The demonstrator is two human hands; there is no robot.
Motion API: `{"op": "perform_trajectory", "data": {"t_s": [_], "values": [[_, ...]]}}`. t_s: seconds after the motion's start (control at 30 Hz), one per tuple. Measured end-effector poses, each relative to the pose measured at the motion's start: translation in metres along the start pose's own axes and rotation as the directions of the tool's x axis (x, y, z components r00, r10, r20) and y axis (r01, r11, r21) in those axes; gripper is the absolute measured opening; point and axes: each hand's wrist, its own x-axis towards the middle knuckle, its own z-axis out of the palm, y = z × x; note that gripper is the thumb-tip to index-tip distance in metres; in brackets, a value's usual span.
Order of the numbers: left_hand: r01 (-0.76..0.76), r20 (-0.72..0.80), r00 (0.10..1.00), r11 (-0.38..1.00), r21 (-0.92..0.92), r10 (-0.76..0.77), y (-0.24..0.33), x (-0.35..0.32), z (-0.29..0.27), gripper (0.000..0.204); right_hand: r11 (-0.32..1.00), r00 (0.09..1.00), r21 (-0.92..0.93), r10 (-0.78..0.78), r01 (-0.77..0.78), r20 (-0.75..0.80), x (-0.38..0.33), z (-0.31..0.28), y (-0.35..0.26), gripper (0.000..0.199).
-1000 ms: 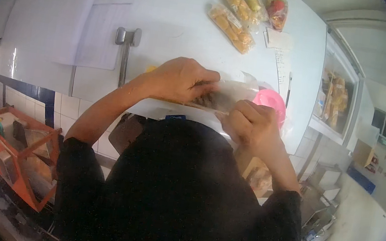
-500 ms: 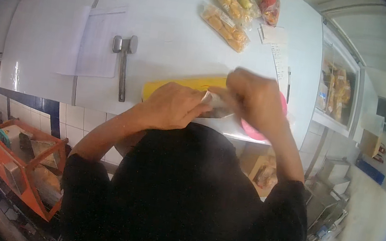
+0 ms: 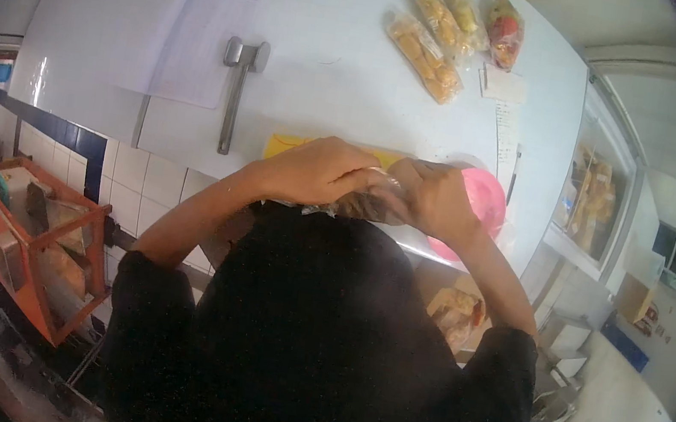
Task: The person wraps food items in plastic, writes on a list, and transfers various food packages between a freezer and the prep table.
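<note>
At table (image 3: 329, 89), 2 hands (image 3: 327, 166) (image 3: 441, 200), bag (image 3: 354, 206) held

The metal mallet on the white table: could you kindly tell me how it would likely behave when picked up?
The mallet looks metal throughout, so it is probably stiff and heavy for its size. Its wide head on a slim handle suggests it may feel head-heavy. The two-ended head should keep it from rolling far.
</note>
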Motion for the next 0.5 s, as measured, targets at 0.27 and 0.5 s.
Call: {"op": "perform_trajectory", "data": {"t_s": [0.27,0.5], "values": [[0.017,-0.661,0.703,0.922,0.386,0.264,-0.014,-0.102,0.041,0.042,0.966,0.986,0.201,0.167,-0.165,0.007,-0.005,-0.002,0.001,0.031],[0.185,-0.656,0.672,0.78,0.597,0.343,-0.03,-0.08,0.077,0.02,0.953,0.981,0.236,0.176,-0.191,0.08,0.003,-0.01,0.0,0.03]]}}
